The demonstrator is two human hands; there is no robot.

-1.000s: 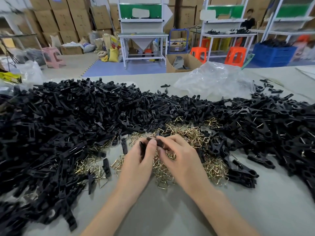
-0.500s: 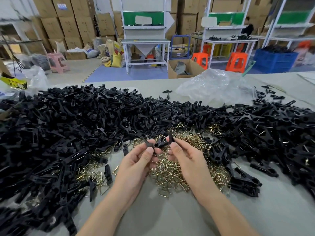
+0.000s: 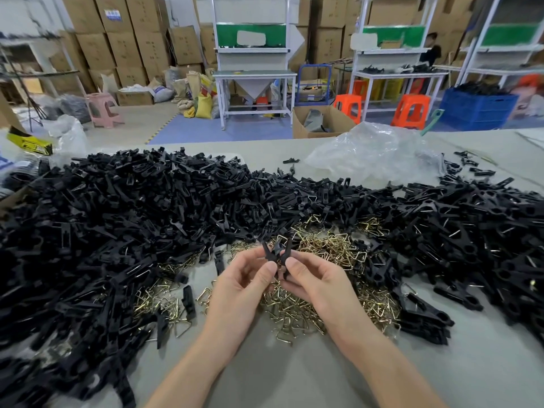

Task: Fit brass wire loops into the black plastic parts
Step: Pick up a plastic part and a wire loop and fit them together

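Pinching two black plastic parts [image 3: 276, 254], splayed in a V, between left hand [image 3: 238, 290] and right hand [image 3: 321, 285], both clamped on them, just above brass wire loops [image 3: 291, 316] heaped mid-width on the tabletop [image 3: 294, 378], toward its near edge

No legible text; blue carton label [image 3: 113, 15] blurred.

Stacked brown cardboard cartons [image 3: 126, 39] line the rear wall. Before them stand two white metal workbenches with green back panels, one central [image 3: 251, 36] and one to the right [image 3: 394, 36]. The grey concrete floor [image 3: 141, 122] adjoins a blue floor mat [image 3: 206, 131]. On the floor are a pink plastic stool [image 3: 103, 108], yellow and tan woven sacks [image 3: 203, 106], an open cardboard box [image 3: 323, 120], two orange plastic stools [image 3: 410, 110] and a blue plastic crate [image 3: 478, 110]. Lighting is even.
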